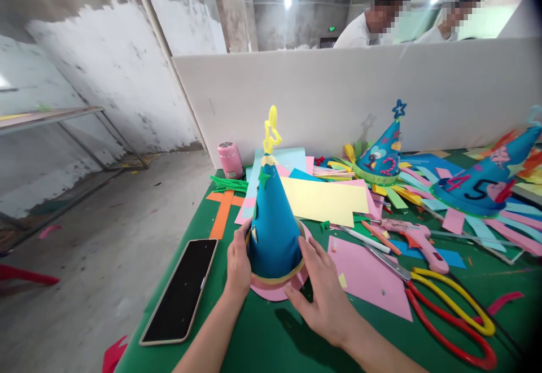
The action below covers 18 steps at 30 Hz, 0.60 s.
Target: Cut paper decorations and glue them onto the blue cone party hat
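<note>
Between my two hands stands a blue cone party hat (276, 226) with a pink brim, a yellow band round its base and a green star near the tip. A yellow pipe-cleaner shape (271, 130) tops it. My left hand (239, 264) is wrapped against the hat's left side, its fingertips partly hidden behind the cone. On the right side, my right hand (320, 285) grips the brim and lower cone, thumb in front. A black-screened phone (180, 293) lies left of my left hand. Pink paper (368, 277) is to the right of my right hand.
Scissors (427, 288) and a pink glue gun (417, 237) lie on the right. Two decorated hats (379, 156), (478, 178) stand farther back. Behind a white partition (339, 91) are two people. A pink can (230, 159) and green pipe cleaners (228, 185) sit at the back left.
</note>
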Available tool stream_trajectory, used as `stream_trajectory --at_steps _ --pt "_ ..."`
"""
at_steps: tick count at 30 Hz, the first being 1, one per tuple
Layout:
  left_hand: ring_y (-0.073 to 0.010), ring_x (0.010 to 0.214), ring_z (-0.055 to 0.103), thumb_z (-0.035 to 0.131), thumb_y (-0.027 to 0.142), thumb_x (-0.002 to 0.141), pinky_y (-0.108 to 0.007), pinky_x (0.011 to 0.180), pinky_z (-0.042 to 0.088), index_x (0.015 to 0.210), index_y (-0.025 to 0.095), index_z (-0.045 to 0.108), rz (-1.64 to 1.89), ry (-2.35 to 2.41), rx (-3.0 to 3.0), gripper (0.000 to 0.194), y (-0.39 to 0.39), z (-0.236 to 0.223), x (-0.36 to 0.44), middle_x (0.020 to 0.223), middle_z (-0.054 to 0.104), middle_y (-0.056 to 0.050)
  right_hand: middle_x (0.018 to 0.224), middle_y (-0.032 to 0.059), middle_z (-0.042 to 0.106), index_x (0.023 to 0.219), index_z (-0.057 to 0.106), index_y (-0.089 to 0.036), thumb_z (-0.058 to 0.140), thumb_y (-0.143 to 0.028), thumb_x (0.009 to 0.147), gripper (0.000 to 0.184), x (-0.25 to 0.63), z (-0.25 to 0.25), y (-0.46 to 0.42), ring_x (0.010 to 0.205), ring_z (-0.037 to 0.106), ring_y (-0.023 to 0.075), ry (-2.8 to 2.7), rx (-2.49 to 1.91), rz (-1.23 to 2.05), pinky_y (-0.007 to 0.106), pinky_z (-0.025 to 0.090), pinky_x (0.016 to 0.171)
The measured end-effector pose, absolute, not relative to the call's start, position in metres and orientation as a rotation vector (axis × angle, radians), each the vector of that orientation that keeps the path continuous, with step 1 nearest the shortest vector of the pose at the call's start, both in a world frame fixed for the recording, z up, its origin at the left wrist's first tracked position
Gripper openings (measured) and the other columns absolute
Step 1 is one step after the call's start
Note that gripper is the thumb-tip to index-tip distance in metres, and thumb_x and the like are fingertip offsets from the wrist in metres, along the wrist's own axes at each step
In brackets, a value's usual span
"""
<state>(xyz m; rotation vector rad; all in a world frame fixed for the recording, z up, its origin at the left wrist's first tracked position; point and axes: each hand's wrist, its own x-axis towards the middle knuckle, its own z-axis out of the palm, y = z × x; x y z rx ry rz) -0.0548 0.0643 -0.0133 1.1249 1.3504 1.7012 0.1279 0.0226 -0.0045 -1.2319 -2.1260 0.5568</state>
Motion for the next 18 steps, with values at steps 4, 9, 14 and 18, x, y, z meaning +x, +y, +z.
stream_trajectory --at_steps 4,9,14,18 --pt "-0.0268 0.109 0.05 0.026 0.059 0.082 -0.038 0.094 0.036 0.107 0.012 0.06 1.66 1.302 1.093 0.063 0.075 -0.012 -0.062 0.111 0.061 -0.011 0.144 0.0069 0.019 0.138 0.006 -0.022 0.045 -0.044 0.079 0.074 0.131 -0.003 0.015 0.13 0.01 0.0332 -2.219 -1.208 0.513 0.056 0.025 0.099" --pt "-0.0282 0.104 0.054 0.031 0.058 0.081 -0.04 0.091 0.039 0.102 0.009 0.062 1.583 1.266 1.118 0.062 0.084 -0.006 -0.066 0.103 0.064 -0.013 0.145 0.0068 0.016 0.138 0.007 -0.022 0.044 -0.047 0.079 0.074 0.133 -0.002 0.006 0.13 0.01 0.0337 -2.299 -1.199 0.524 0.058 0.02 0.099" --pt "-0.0291 0.099 0.056 0.032 0.058 0.081 -0.042 0.087 0.042 0.093 0.012 0.066 1.607 1.335 1.151 0.058 0.094 -0.003 -0.071 0.095 0.067 -0.012 0.136 0.0084 0.035 0.134 0.021 -0.022 0.048 -0.039 0.079 0.064 0.135 0.002 0.005 0.127 0.021 0.0317 -2.181 -1.185 0.494 0.054 0.023 0.099" --pt "-0.025 0.1 0.055 0.022 0.053 0.085 -0.039 0.091 0.038 0.09 0.015 0.064 1.74 1.466 1.214 0.057 0.085 0.005 -0.079 0.098 0.065 -0.009 0.118 0.0081 0.05 0.12 0.039 -0.024 0.049 -0.026 0.08 0.041 0.157 0.01 0.008 0.114 0.041 0.0252 -1.791 -1.227 0.503 0.043 0.037 0.093"
